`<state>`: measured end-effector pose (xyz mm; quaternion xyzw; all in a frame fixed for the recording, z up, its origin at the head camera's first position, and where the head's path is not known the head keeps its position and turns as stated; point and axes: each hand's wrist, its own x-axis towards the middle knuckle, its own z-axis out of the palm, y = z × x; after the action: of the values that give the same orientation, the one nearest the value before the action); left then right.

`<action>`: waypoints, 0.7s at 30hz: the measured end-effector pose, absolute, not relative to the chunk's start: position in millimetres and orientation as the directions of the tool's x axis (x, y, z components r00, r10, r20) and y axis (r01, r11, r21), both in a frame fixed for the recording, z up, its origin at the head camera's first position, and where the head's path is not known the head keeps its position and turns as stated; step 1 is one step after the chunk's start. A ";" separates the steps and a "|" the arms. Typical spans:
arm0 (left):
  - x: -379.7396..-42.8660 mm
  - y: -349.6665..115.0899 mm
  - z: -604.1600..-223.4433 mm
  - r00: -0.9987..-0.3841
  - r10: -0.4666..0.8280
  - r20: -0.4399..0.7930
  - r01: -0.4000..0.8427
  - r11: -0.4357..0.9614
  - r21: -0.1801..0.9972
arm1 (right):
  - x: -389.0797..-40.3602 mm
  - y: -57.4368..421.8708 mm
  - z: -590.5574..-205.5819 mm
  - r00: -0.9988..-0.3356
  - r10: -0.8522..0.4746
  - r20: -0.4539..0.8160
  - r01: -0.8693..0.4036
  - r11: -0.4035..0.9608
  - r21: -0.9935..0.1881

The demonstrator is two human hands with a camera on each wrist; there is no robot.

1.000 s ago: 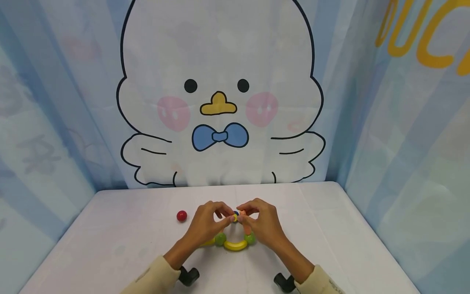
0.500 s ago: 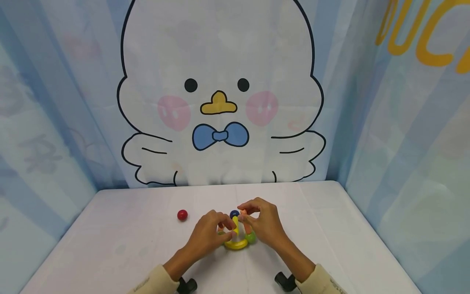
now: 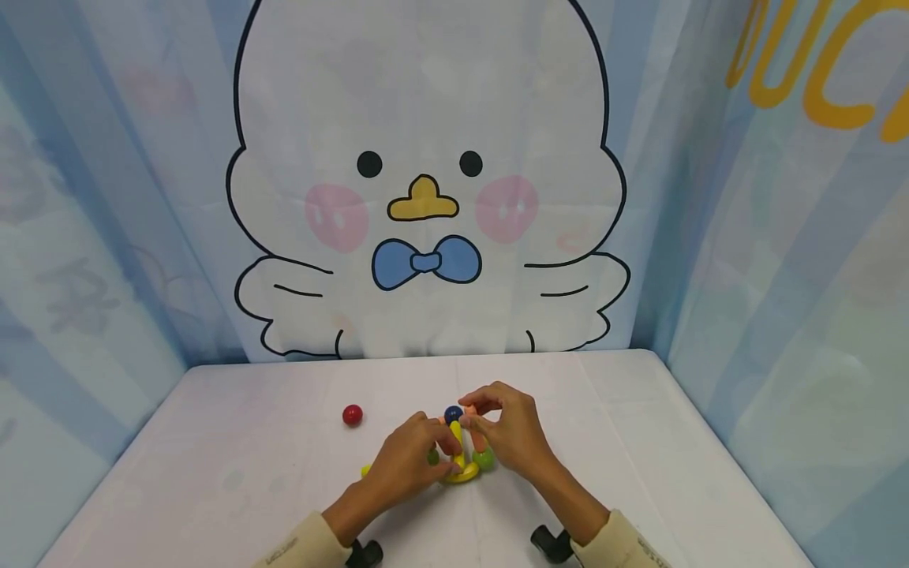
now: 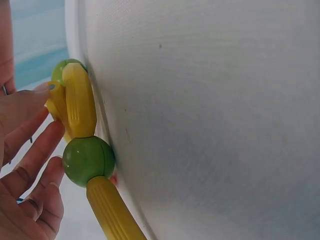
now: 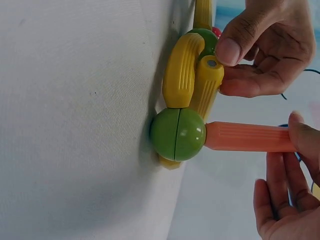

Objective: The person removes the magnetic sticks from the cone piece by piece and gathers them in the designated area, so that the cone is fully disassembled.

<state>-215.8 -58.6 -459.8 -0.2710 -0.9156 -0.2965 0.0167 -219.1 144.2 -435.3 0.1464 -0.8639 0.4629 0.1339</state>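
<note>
Nearest, beige sleeves (image 3: 305, 544), their print too small to read. The left hand (image 3: 415, 454) pinches a yellow stick (image 5: 208, 85), blocking some pieces; the right hand (image 3: 507, 426) pinches an orange stick (image 5: 245, 136) rising from a green ball (image 5: 177, 134), well inside the table's (image 3: 639, 481) side edges. Blue ball (image 3: 453, 414) beside those fingertips; red ball (image 3: 352, 415) leftward, toward the far edge. Behind, curtain lettering (image 3: 838, 118): "UC" readable.
</note>
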 end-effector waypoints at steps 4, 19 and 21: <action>-215.6 -57.9 -460.1 -0.853 0.488 0.185 0.504 0.679 0.533 | -218.1 145.7 -433.1 -0.926 -0.130 0.354 -0.367 0.531 -0.764; -215.7 -57.2 -461.7 -0.851 0.488 0.194 0.510 0.679 0.527 | -212.6 164.1 -429.4 -0.945 -0.098 0.313 -0.318 0.515 -0.796; -215.7 -57.4 -461.9 -0.851 0.488 0.193 0.510 0.679 0.528 | -211.9 167.7 -429.8 -0.947 -0.091 0.308 -0.309 0.518 -0.798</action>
<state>-215.7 -57.4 -461.9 -0.2724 -0.9162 -0.2934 0.0182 -211.9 167.7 -429.8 0.1158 -0.8636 0.4771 0.1145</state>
